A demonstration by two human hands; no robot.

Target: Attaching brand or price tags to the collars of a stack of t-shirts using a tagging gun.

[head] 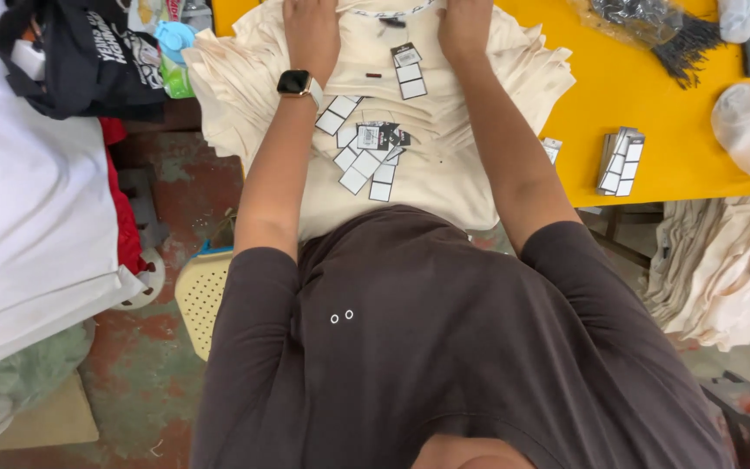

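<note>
Both hands lie flat on the top cream shirt (pixel 410 95) of a stack that rests on the yellow counter (pixel 653 113) and hangs over its near edge. The left hand (pixel 312 30), with a watch (pixel 295 83) on its wrist, presses the shirt left of the collar; the right hand (pixel 464 26) presses it right of the collar. Neither grip is clenched on anything: palms down, though the fingertips run out of view at the top. A spread of black-and-white tags (pixel 368 156) lies on the shirt between the forearms, and a small pile of tags (pixel 621 161) sits on the counter to the right. More cream cloth (pixel 722 269) hangs below the counter's right end.
</note>
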